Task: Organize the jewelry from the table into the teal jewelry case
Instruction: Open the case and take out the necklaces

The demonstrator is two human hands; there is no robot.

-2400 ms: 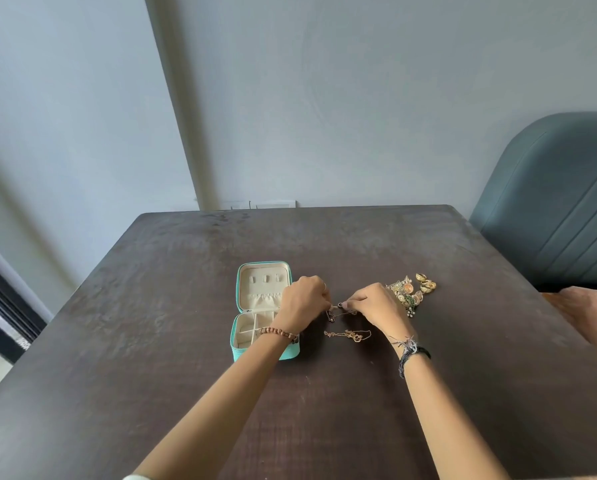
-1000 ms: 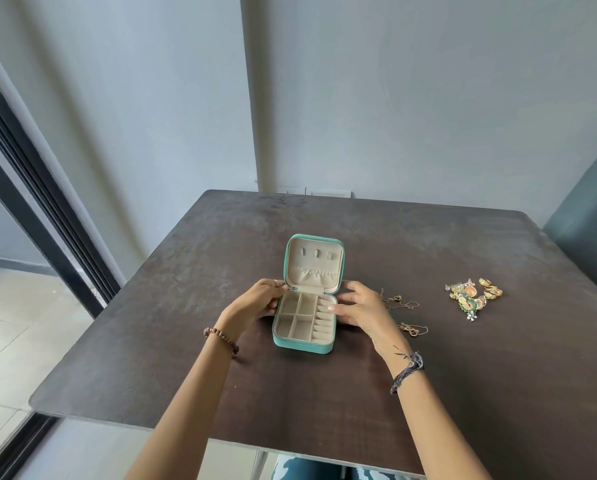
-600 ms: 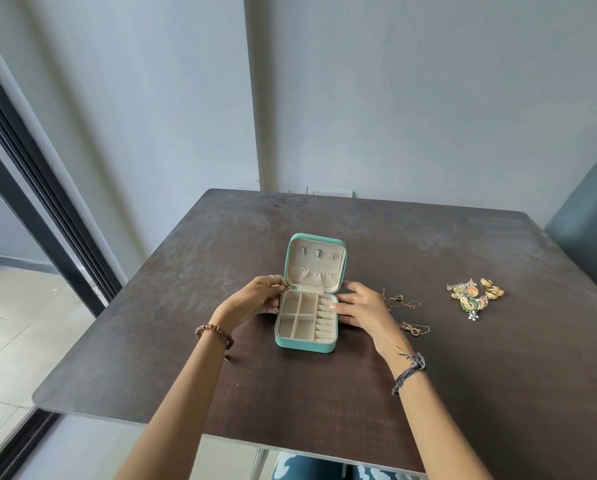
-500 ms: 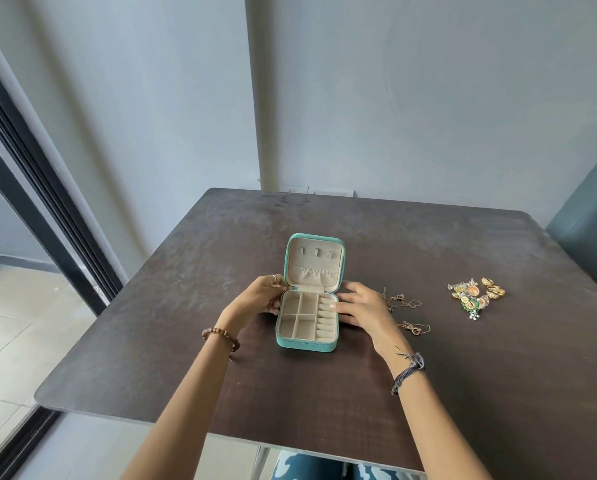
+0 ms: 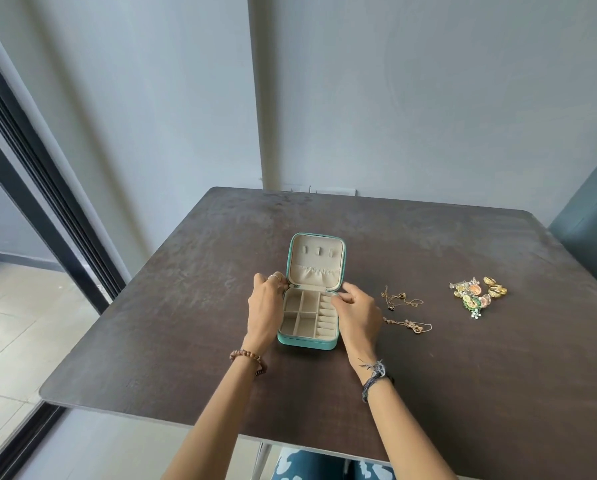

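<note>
Looking down at the dark table [image 5: 193, 341], I see the teal jewelry case [image 5: 307, 342] lying open near the middle, its lid propped upright and its cream compartments all bare. My left hand [image 5: 266, 306] rests against the case's left side, fingers curled near the hinge corner; whether it pinches the edge I cannot tell. My right hand [image 5: 357, 315] sits against the right side, fingers loosely bent over the ring-roll section, holding no jewelry that I can make out. Just right of that hand lie two thin gold chains [image 5: 402, 301], one nearer the wall, one nearer me. Well apart, further right, sits a cluster of gold and coloured earrings [image 5: 477, 294].
</note>
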